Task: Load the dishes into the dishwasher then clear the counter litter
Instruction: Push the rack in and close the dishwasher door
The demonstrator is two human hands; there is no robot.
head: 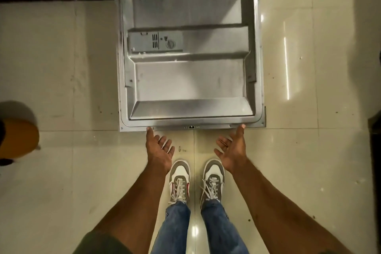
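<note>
Head view only gives you the dishwasher door (188, 51), folded down flat; the tub and racks are cut off at the top edge, so you can't see any dishes or the counter at all. Your left hand (158, 149) and right hand (232, 150) are both spread open, palms up, holding nothing, thumbs right at the door's near edge. Detergent dispenser (154, 42) sits mid-door. Glossy cream floor tiles (299, 161) all around, your sneakers (179, 179) just below. An orange round thing (19, 139) at far left is too blurred to name.
</note>
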